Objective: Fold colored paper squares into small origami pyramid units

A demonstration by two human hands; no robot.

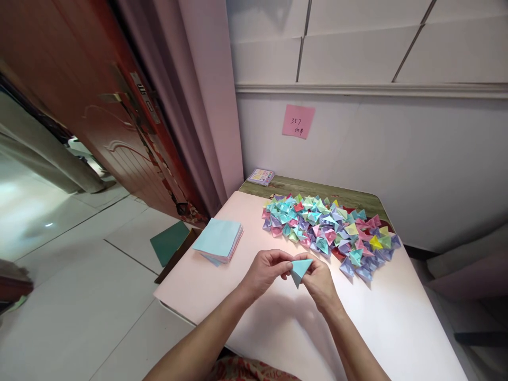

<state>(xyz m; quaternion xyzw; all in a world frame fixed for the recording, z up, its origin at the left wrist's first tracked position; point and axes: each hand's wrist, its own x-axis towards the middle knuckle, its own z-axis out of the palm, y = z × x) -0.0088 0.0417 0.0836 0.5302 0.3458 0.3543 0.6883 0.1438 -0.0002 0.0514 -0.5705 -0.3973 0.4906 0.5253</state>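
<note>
The desk (397, 317) has bare pale surface in front of both hands and to their right. Its left edge runs right beside a stack of square sheets (219, 239), and its far side meets the wall. A pile of folded paper pieces (329, 230) covers the far right part, near the right hand (319, 280). The frame cuts off the desk's near edge and both forearms, and some fingertips are hidden behind the teal folded triangle (300, 269). The left hand (268, 270) and the right hand each hold its upper corners in a narrow pinching grip above the desk's middle. Its long axis runs top to bottom in view, sharp tip pointing toward the person.
</note>
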